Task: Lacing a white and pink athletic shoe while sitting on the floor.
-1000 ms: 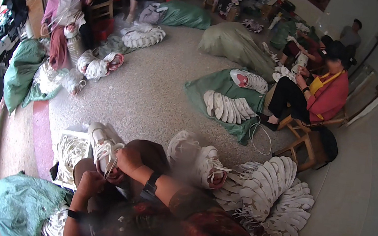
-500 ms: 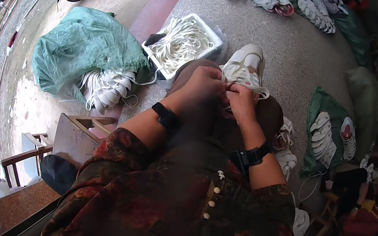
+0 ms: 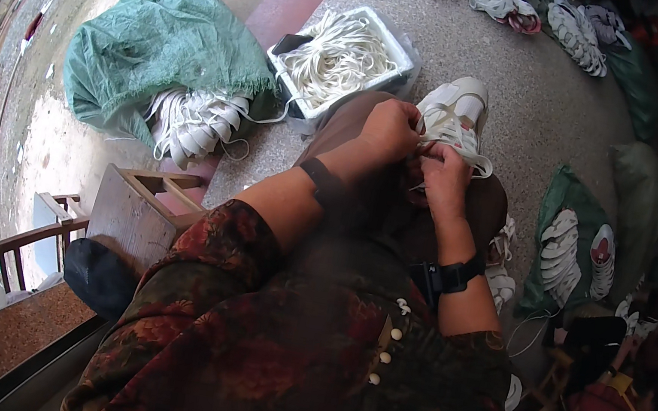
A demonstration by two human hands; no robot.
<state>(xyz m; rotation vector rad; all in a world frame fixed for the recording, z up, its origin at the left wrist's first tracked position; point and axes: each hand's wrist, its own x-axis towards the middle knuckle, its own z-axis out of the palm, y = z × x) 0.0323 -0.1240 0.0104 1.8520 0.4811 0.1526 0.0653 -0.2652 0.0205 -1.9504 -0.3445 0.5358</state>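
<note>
A white sneaker (image 3: 466,105) rests over my knees, its toe pointing away from me. White shoelace (image 3: 455,136) crosses its front, and a loop of it hangs on the right side. My left hand (image 3: 391,132) is closed in a pinch at the shoe's left edge, with lace at the fingertips. Close beside it, lower on the shoe, my right hand (image 3: 444,178) also pinches the lace. Both hands hide the shoe's opening and heel.
A white box of loose laces (image 3: 410,61) stands beyond my left hand. Left of it, a green sack (image 3: 168,48) spills stacked white shoe pieces (image 3: 195,124). A wooden stool (image 3: 132,212) stands at left. More shoe pieces lie on a green sack (image 3: 557,192) at right, near another person's arm (image 3: 614,362).
The view has shifted, so the surroundings sit differently in the picture. My left hand has risen slightly along the shoe's edge; both hands stay pinched at the laces.
</note>
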